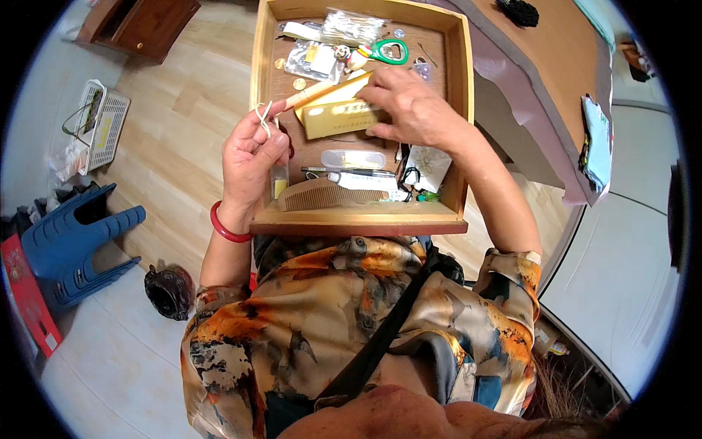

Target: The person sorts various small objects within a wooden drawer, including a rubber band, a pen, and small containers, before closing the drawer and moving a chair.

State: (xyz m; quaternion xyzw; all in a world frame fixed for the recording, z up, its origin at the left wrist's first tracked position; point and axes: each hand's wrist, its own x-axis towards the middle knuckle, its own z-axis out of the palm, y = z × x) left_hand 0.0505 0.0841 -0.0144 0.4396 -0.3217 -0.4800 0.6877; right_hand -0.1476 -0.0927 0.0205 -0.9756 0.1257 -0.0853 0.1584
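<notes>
The wooden drawer is right before my patterned shirt, its near edge closest to me. The gold box sits slightly tilted around the middle of the drawer. My right hand comes over the right edge, thumb and bent fingers closed around the box's right end. My left hand is at the left edge, index finger stretched to the box's left end, a pale loop around its fingers; I can't tell how firmly they press.

Brown base shows between the box and the clear oval case, leaving a narrow strip to move in. The wooden comb lies along the near edge, with small things crowding the near right corner. Cotton swabs and a green bottle opener lie toward the far edge.

Beyond the left edge are pale floorboards, a white basket and a blue stool; beyond the right, a brown-topped table.
</notes>
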